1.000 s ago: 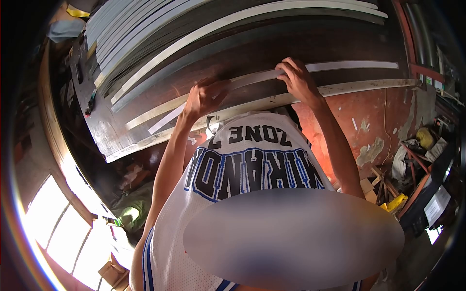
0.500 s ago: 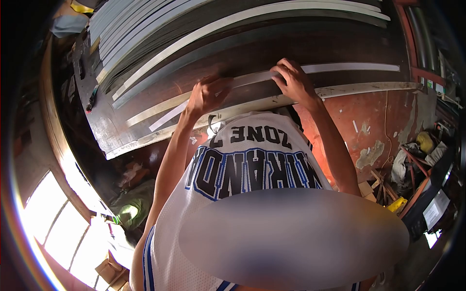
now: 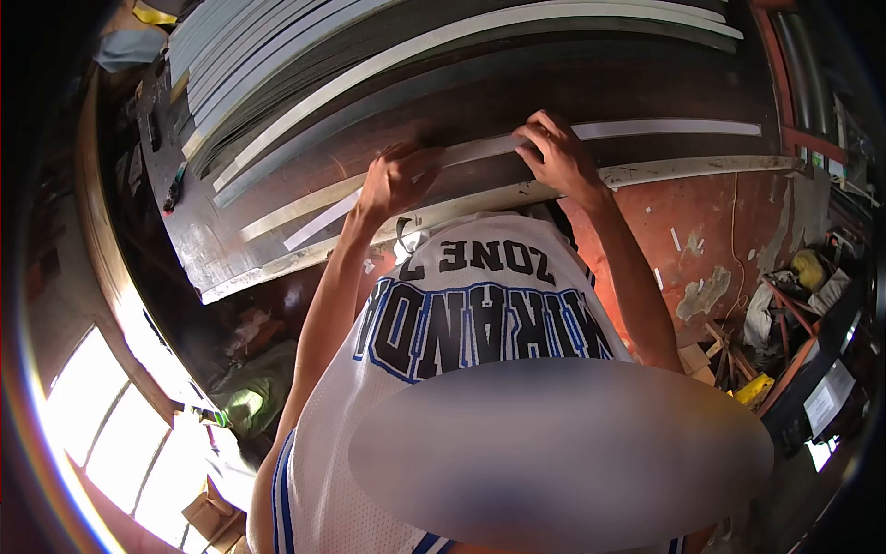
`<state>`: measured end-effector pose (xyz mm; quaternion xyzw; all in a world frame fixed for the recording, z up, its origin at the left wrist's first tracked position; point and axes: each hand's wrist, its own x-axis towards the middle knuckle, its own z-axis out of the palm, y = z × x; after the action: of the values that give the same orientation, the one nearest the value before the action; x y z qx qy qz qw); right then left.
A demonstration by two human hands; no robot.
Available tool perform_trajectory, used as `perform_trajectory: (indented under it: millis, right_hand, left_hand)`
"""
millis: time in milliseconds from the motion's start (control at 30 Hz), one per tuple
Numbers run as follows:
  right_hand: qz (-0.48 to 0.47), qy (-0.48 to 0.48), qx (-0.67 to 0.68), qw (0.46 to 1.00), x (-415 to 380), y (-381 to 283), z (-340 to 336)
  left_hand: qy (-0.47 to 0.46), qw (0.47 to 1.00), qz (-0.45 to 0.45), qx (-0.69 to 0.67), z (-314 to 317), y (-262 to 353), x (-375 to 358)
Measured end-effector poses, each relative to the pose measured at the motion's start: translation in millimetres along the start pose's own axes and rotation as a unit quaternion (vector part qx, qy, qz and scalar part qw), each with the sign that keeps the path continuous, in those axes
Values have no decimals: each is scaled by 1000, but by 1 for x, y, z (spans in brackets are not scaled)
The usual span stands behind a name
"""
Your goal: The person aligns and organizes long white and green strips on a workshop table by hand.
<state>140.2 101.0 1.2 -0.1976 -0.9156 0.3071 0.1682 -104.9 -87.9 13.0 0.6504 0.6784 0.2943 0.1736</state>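
Dark tabletop (image 3: 646, 88) below fingers (image 3: 543, 135); pale strip (image 3: 683, 127) runs under them, out past both sides; left hand (image 3: 392, 180), right hand (image 3: 563, 159) curl over it, pinching or just touching can't tell; light even pressure should keep it flat

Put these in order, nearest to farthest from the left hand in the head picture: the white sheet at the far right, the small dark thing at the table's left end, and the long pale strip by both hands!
From the left hand:
1. Long pale strip: right at the fingers.
2. Small dark thing: off to the left.
3. White sheet: lower right.
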Motion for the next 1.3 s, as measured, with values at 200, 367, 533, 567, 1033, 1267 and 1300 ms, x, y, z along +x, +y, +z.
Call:
perform_trajectory:
  millis: [200, 367, 533, 567, 1033, 1267, 1300]
  right_hand:
    - [11, 10, 12, 1000, 1, -5, 14]
    - [15, 9, 20, 1000, 4, -13, 21]
    - [16, 1, 16, 1000, 5, -18, 31]
    - [12, 4, 20, 1000, 5, -19, 32]
    - [11, 10, 4, 1000, 11, -28, 37]
    - [3, 20, 17, 1000, 14, -28, 42]
    - [-1, 24, 12, 1000, 14, -28, 42]
  left_hand:
    - [-8, 1000, 7, 13, 1, -1, 0]
    - [-29, 999, -5, 18, 0, 0, 1]
    - [-19, 1000, 7, 16, 3, -1, 3]
    - [-19, 1000, 6, 16, 3, 0, 3]
    - [1, 1000, 11, 16, 5, 2, 7]
    - [10, 1000, 16, 15, 6, 1, 7]
    - [11, 1000, 17, 12, 6, 1, 7]
